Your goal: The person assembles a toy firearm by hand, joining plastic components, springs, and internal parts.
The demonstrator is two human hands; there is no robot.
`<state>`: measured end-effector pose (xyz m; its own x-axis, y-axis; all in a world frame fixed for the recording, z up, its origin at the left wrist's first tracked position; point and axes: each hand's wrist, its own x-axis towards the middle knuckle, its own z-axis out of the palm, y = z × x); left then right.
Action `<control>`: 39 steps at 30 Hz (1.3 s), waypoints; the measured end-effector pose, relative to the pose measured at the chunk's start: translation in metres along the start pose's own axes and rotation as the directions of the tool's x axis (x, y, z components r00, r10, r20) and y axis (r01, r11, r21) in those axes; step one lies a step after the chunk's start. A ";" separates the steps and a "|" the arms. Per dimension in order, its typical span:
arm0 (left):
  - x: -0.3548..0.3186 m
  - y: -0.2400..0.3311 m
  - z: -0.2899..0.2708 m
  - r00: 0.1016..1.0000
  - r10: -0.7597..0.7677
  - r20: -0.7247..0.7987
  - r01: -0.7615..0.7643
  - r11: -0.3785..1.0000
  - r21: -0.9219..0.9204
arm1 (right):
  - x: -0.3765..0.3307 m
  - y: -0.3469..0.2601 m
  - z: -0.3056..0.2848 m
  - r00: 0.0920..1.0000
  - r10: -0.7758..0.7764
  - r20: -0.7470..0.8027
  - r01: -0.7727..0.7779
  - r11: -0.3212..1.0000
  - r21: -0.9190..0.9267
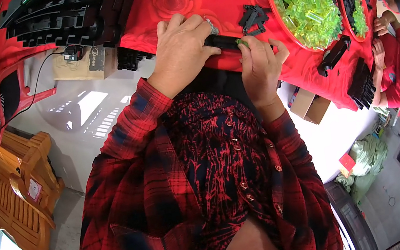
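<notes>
My left hand (182, 51) is closed around one end of a black plastic part (227, 42), a long, narrow piece held at the near edge of the red-covered table. At its other end, my right hand (259, 65) pinches a small green piece (243, 42) against the black part. My fingers partly cover both pieces. A small silvery thing (212, 25) shows just beyond my left fingertips, too small to name. Past my right hand lies a little heap of small black parts (252, 18). Translucent yellow-green pieces (305, 8) fill a round red tray to the right.
Long black parts (58, 23) are stacked at the far left. More black parts (334, 57) lie along the right edge, near a second tray holding green pieces (359, 10). A person in red (396, 64) works there. A cardboard box (76, 65) and a wooden chair (18, 194) stand left.
</notes>
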<state>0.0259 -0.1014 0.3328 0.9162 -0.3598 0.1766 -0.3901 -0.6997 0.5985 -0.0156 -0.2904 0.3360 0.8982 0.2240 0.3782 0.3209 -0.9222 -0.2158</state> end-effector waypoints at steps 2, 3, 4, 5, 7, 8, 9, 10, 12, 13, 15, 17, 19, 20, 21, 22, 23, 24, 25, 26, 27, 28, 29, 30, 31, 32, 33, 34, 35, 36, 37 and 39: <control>0.000 -0.001 0.000 1.000 0.003 0.009 -0.003 1.000 0.013 | 0.000 -0.001 -0.001 1.000 -0.010 0.012 0.010 1.000 -0.007; -0.001 -0.001 0.001 1.000 0.005 0.007 -0.005 1.000 0.014 | 0.001 -0.001 -0.001 0.999 -0.024 0.025 0.025 1.000 -0.011; -0.001 -0.003 0.002 1.000 0.015 -0.007 -0.015 1.000 -0.003 | 0.001 -0.001 -0.002 0.999 -0.026 0.021 0.026 1.000 -0.012; -0.002 -0.003 0.003 0.999 0.023 -0.022 -0.024 0.999 -0.021 | 0.002 -0.001 -0.004 1.000 -0.022 0.020 0.023 1.000 -0.007; -0.001 -0.001 -0.001 1.000 0.011 -0.003 -0.012 1.000 -0.017 | 0.002 0.000 -0.006 1.000 -0.019 0.014 0.019 1.000 -0.002; 0.000 -0.001 -0.003 1.000 -0.003 0.018 0.004 1.000 -0.015 | 0.000 0.000 -0.005 1.000 0.011 0.007 -0.012 0.999 0.036; -0.001 0.000 -0.003 1.000 -0.003 0.015 0.003 1.000 -0.013 | -0.001 0.001 -0.005 0.999 0.041 0.002 -0.041 0.996 0.073; -0.001 0.001 -0.004 1.000 -0.013 0.016 0.013 1.000 -0.009 | -0.003 0.001 -0.005 0.999 0.039 0.000 -0.039 0.997 0.073; -0.002 0.001 -0.003 1.000 -0.022 0.015 0.022 1.000 -0.005 | -0.006 0.004 -0.004 0.995 0.097 -0.017 -0.094 0.987 0.129; -0.001 0.002 -0.002 0.999 -0.033 0.024 0.033 0.999 -0.007 | -0.007 0.004 -0.003 0.995 0.097 -0.019 -0.093 0.987 0.127; -0.001 0.002 -0.002 0.998 -0.044 0.033 0.044 0.999 -0.007 | -0.009 0.004 -0.003 0.987 0.157 -0.033 -0.148 0.972 0.180; -0.001 0.001 -0.002 0.999 -0.039 0.016 0.039 0.999 -0.006 | -0.007 0.003 -0.004 0.987 0.155 -0.030 -0.147 0.971 0.188; -0.001 0.001 -0.002 0.999 -0.037 0.018 0.037 0.999 -0.001 | -0.006 0.003 -0.006 0.987 0.157 -0.026 -0.149 0.970 0.193; -0.001 0.001 -0.003 0.999 -0.036 0.020 0.036 0.999 0.004 | -0.006 0.002 -0.006 0.988 0.154 -0.017 -0.147 0.966 0.211; -0.001 0.001 -0.002 0.999 -0.035 0.021 0.035 0.999 0.004 | -0.006 0.001 -0.006 0.989 0.150 -0.008 -0.144 0.963 0.228; -0.001 0.001 -0.002 0.999 -0.033 0.016 0.033 0.999 -0.001 | -0.007 0.001 -0.005 0.989 0.151 -0.008 -0.145 0.963 0.228; -0.002 0.001 -0.002 0.999 -0.031 0.011 0.031 0.999 -0.006 | -0.007 0.002 -0.004 0.988 0.155 -0.012 -0.148 0.962 0.231; -0.002 0.001 -0.002 0.999 -0.031 0.012 0.032 0.999 -0.007 | -0.008 0.002 -0.003 0.987 0.159 -0.017 -0.151 0.960 0.234; -0.001 0.001 -0.002 0.999 -0.038 0.023 0.038 0.999 0.002 | -0.008 0.002 -0.002 0.987 0.159 -0.016 -0.151 0.960 0.234; -0.001 0.001 -0.002 0.998 -0.044 0.034 0.043 0.999 0.010 | -0.008 0.002 -0.002 0.987 0.162 -0.016 -0.155 0.962 0.224; -0.001 0.001 -0.002 0.998 -0.045 0.035 0.044 0.999 0.010 | -0.008 0.002 -0.002 0.986 0.165 -0.015 -0.158 0.964 0.215; -0.001 0.002 -0.002 0.999 -0.043 0.032 0.042 0.999 0.006 | -0.008 0.002 -0.001 0.986 0.165 -0.014 -0.158 0.964 0.215; -0.001 0.002 -0.002 0.999 -0.040 0.029 0.040 0.999 0.002 | -0.009 0.002 -0.001 0.986 0.167 -0.015 -0.160 0.963 0.217; -0.001 0.002 -0.002 0.999 -0.042 0.030 0.042 0.999 0.001 | -0.009 0.002 0.000 0.985 0.169 -0.016 -0.162 0.962 0.219; -0.001 0.001 -0.002 0.999 -0.033 0.018 0.033 0.999 0.006 | -0.007 0.002 -0.001 0.985 0.170 -0.014 -0.163 0.962 0.220; -0.001 0.001 -0.002 1.000 -0.024 0.006 0.024 1.000 0.011 | -0.005 0.001 -0.002 0.989 0.147 -0.008 -0.142 0.966 0.214; -0.001 0.001 -0.001 1.000 -0.024 0.008 0.024 1.000 0.008 | -0.004 0.001 -0.002 0.992 0.125 -0.002 -0.122 0.971 0.208; -0.001 0.000 0.000 1.000 -0.012 -0.013 0.012 1.000 0.013 | -0.004 0.001 -0.002 0.992 0.127 -0.001 -0.124 0.971 0.206; -0.001 0.000 0.001 0.999 0.000 -0.035 0.001 1.000 0.017 | -0.005 0.002 -0.001 0.992 0.123 0.005 -0.122 0.972 0.201; -0.001 0.000 0.001 0.999 0.001 -0.034 -0.001 1.000 0.016 | -0.006 0.002 0.000 0.993 0.120 0.010 -0.120 0.973 0.196; -0.001 0.000 0.002 1.000 -0.007 -0.027 0.007 1.000 0.010 | -0.006 0.001 0.000 0.992 0.122 0.009 -0.121 0.973 0.195; -0.001 0.000 0.003 1.000 -0.014 -0.022 0.015 1.000 0.006 | -0.006 0.000 -0.001 0.993 0.118 0.017 -0.119 0.978 0.173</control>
<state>0.0248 -0.1027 0.3307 0.9235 -0.3359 0.1852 -0.3773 -0.7084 0.5965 -0.0211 -0.2924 0.3344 0.9348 0.1186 0.3348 0.2583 -0.8740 -0.4116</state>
